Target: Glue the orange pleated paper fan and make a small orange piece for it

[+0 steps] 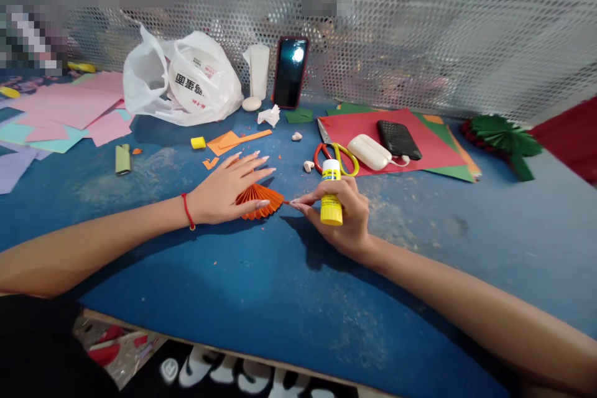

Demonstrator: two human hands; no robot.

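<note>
Head view shows two bare hands over a blue table (261, 292), with an orange pleated paper fan (261, 204) lying between them near the middle. The left hand (226, 189) rests palm down across the fan's left part, fingers stretched out and slightly parted, a red bracelet (187, 211) around its wrist. The right hand (347, 214) has its fingers wrapped about a yellow glue stick (331, 204), white end away from the person, while thumb and forefinger meet at the fan's narrow tip; whether they pinch the paper itself or some thin piece there is hard to tell. Just beyond that hand, scissors (328, 143) with red and yellow handles lie partly on a red sheet (368, 123), beside a white case (370, 152) and a black case (398, 138). Orange paper scraps (224, 142) and a small yellow cap (198, 143) lie beyond the left fingertips. Farther back, a phone (290, 71) leans upright against perforated metal (420, 31), and a white plastic bag (153, 106) sits to its left.
</note>
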